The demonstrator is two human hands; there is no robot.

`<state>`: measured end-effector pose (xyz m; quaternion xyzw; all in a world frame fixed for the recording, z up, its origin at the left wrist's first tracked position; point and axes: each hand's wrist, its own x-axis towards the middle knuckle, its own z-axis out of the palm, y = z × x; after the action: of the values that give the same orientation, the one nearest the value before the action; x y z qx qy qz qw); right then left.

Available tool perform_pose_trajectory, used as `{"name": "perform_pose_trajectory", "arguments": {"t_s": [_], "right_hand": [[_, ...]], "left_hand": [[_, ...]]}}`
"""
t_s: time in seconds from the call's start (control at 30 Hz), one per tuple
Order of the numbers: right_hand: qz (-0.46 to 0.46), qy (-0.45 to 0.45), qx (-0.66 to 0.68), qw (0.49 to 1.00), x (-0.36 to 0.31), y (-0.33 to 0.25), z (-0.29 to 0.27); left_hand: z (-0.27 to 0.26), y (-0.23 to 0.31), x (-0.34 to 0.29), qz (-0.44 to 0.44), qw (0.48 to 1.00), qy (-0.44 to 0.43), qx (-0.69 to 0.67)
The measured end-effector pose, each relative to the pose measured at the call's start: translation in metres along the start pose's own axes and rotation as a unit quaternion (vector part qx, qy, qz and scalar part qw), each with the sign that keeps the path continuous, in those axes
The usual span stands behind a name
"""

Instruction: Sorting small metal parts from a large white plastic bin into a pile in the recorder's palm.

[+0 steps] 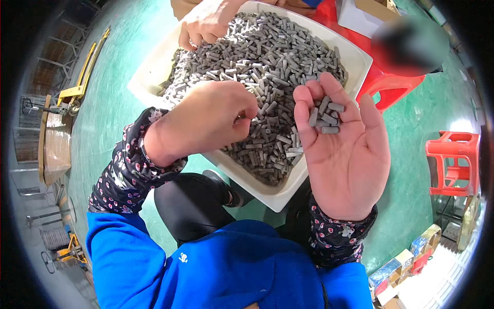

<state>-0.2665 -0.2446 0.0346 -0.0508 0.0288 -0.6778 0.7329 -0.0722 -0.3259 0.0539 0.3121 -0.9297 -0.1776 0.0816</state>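
A white tub (pixel 356 77) in front of me is heaped with small grey cylindrical pieces (pixel 272 49), some showing a hole in the end. Over the near left part of the heap is my left hand (pixel 203 118), its fingers curled closed; whatever they may hold is hidden. My right hand (pixel 350 165) lies palm up at the tub's right side, fingers bent upward. Several loose grey cylinders (pixel 329 118) rest in it at the base of the fingers. Both my wrists wear dark patterned sleeve covers.
At the tub's far side another person's hand (pixel 208 23) reaches into the pieces. A red stool (pixel 393 82) stands right of the tub, with a white box (pixel 360 18) near it. Another red stool (pixel 453 159) is farther right. A yellow pallet jack (pixel 85 77) stands left on the green floor.
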Motion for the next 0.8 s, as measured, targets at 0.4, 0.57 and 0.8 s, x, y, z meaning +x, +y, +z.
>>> {"name": "perform_pose_trajectory", "arguments": {"t_s": [0.4,0.57,0.8], "right_hand": [[0.008,-0.001,-0.008,1.0,0.004,0.002,-0.003],[0.0,0.054,-0.047,0.997,0.003,0.007,0.004],[0.088,0.05,-0.018,0.995,0.005,0.009,0.004]], "left_hand": [[-0.012,-0.015,0.003,-0.147,0.963,-0.024,-0.224],[-0.02,-0.002,0.003,-0.025,0.937,0.126,-0.325],[-0.027,0.029,0.02,0.093,0.952,0.199,-0.213]]}}
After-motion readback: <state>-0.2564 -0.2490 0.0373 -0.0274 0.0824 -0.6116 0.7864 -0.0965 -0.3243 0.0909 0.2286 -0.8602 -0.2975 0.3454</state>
